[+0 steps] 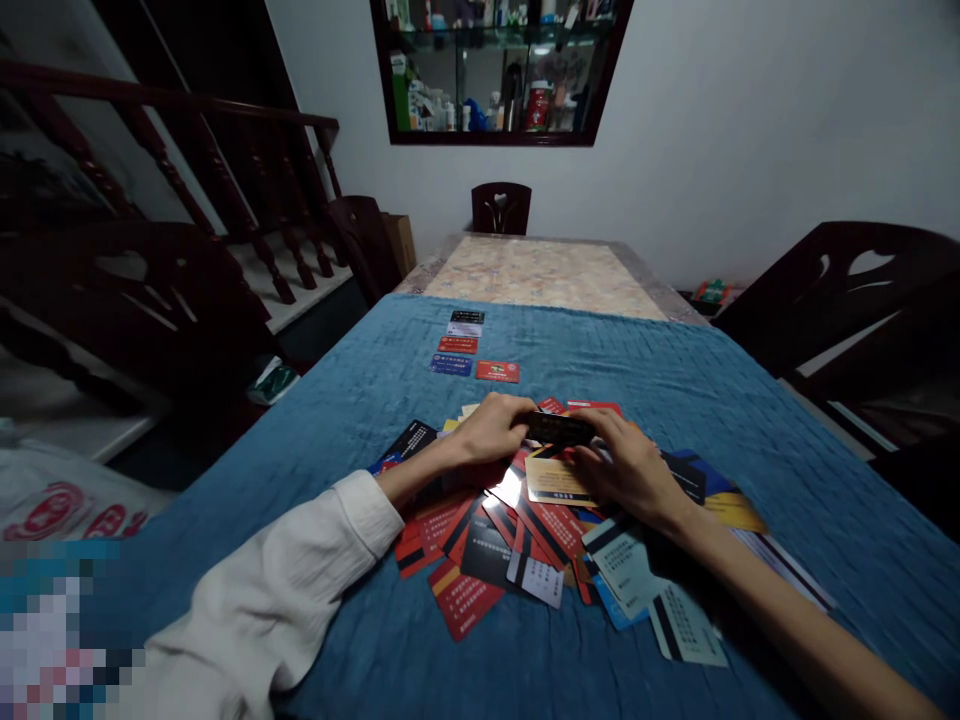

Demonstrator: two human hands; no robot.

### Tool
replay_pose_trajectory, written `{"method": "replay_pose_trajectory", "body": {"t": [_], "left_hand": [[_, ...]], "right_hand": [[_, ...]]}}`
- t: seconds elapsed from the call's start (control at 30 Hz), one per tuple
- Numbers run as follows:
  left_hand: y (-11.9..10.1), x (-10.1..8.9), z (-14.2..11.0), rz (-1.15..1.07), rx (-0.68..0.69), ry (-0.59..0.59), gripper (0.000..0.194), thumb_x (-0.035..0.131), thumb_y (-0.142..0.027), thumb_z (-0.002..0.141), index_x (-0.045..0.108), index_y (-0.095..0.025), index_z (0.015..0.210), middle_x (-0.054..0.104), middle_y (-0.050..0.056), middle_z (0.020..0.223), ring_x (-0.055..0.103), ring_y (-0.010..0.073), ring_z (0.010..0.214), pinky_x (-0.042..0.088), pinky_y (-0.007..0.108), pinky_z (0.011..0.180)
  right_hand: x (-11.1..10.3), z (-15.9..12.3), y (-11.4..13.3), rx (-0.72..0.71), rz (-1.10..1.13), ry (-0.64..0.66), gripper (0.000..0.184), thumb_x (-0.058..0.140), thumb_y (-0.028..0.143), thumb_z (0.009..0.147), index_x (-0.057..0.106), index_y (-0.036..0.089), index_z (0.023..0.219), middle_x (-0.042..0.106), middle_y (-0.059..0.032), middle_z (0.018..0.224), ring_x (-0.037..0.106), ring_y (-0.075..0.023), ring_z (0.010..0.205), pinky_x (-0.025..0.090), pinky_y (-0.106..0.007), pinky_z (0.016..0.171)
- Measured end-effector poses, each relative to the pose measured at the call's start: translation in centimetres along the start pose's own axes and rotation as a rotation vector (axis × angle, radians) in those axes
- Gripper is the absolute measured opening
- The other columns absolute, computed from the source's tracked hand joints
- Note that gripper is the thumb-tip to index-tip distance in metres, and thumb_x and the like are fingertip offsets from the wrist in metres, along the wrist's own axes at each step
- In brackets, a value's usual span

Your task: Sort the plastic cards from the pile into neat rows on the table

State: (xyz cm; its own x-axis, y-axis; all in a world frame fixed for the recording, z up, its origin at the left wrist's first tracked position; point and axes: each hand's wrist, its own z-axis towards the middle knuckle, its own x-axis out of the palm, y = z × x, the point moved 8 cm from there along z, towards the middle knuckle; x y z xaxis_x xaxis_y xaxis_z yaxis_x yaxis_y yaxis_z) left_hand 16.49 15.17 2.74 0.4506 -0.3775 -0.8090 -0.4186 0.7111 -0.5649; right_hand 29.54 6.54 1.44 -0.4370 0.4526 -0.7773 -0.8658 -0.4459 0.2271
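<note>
A black card (559, 428) is held above a loose pile of cards. My left hand (489, 430) pinches its left end, and my right hand (630, 468) grips its right end. A yellow card (553, 482) lies just below my right fingers; whether they touch it I cannot tell. Spread under both hands are red cards (551, 530), a dark grey card (486, 550), a silver card (535, 578) and pale green cards (621, 562). Beyond the pile, several cards form a short column, among them a blue card (451, 365), with a red card (498, 371) to its right.
A blue cloth (360, 400) covers the near part of the table; a patterned cover (540, 268) shows at the far end. Dark wooden chairs (855, 290) stand around it. On the left are a stair railing (217, 105) and a white plastic bag (60, 495).
</note>
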Motion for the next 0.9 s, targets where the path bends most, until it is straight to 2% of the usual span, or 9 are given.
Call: {"method": "replay_pose_trajectory", "body": {"t": [0.2, 0.37, 0.5, 0.73, 0.8, 0.9], "left_hand": [[0.0, -0.6, 0.1, -0.045, 0.002, -0.011, 0.031, 0.051, -0.006, 0.077, 0.074, -0.013, 0.096, 0.073, 0.002, 0.08, 0.062, 0.0149, 0.073, 0.044, 0.022, 0.068], [-0.1, -1.2, 0.3, -0.059, -0.019, -0.031, 0.029, 0.053, -0.007, 0.075, 0.073, -0.013, 0.094, 0.07, 0.002, 0.076, 0.061, 0.0157, 0.071, 0.044, 0.023, 0.065], [0.0, -1.9, 0.5, -0.058, -0.022, -0.059, 0.026, 0.053, -0.006, 0.074, 0.072, -0.014, 0.089, 0.068, 0.001, 0.075, 0.061, 0.0152, 0.07, 0.045, 0.023, 0.066], [0.6, -3.4, 0.3, -0.053, -0.021, -0.144, 0.041, 0.054, -0.005, 0.074, 0.065, -0.015, 0.112, 0.068, 0.0, 0.075, 0.064, 0.0162, 0.074, 0.049, 0.025, 0.073], [0.7, -3.7, 0.2, -0.009, 0.006, -0.145, 0.045, 0.053, -0.004, 0.075, 0.061, -0.014, 0.117, 0.07, 0.002, 0.082, 0.066, 0.0177, 0.08, 0.051, 0.027, 0.076], [0.6, -4.0, 0.0, 0.082, 0.104, -0.146, 0.051, 0.052, -0.004, 0.076, 0.054, -0.013, 0.125, 0.069, 0.01, 0.11, 0.065, 0.0224, 0.103, 0.052, 0.033, 0.091]], "right_hand": [[-0.4, 0.1, 0.9, -0.082, -0.206, -0.051, 0.05, 0.056, 0.021, 0.09, 0.044, 0.022, 0.138, 0.06, -0.0168, 0.122, 0.063, -0.0299, 0.101, 0.056, -0.044, 0.08], [-1.2, 0.2, 1.1, -0.133, -0.227, -0.145, 0.051, 0.053, 0.025, 0.093, 0.043, 0.021, 0.143, 0.061, -0.0152, 0.116, 0.062, -0.0273, 0.099, 0.056, -0.041, 0.079], [-1.5, 0.9, 1.5, -0.172, -0.234, -0.15, 0.051, 0.051, 0.027, 0.096, 0.042, 0.02, 0.145, 0.064, -0.0141, 0.112, 0.062, -0.0263, 0.096, 0.055, -0.04, 0.08], [-1.7, 2.6, 1.8, -0.208, -0.251, -0.114, 0.051, 0.055, 0.023, 0.093, 0.044, 0.017, 0.142, 0.064, -0.0157, 0.115, 0.063, -0.0275, 0.098, 0.055, -0.039, 0.079], [-1.6, 3.2, 1.7, -0.216, -0.244, -0.095, 0.05, 0.056, 0.023, 0.093, 0.045, 0.017, 0.141, 0.064, -0.0155, 0.114, 0.062, -0.0274, 0.098, 0.055, -0.039, 0.079], [-1.3, 4.0, 1.6, -0.219, -0.238, -0.074, 0.049, 0.056, 0.024, 0.093, 0.044, 0.018, 0.14, 0.063, -0.0153, 0.114, 0.062, -0.0275, 0.097, 0.056, -0.039, 0.078]]}}
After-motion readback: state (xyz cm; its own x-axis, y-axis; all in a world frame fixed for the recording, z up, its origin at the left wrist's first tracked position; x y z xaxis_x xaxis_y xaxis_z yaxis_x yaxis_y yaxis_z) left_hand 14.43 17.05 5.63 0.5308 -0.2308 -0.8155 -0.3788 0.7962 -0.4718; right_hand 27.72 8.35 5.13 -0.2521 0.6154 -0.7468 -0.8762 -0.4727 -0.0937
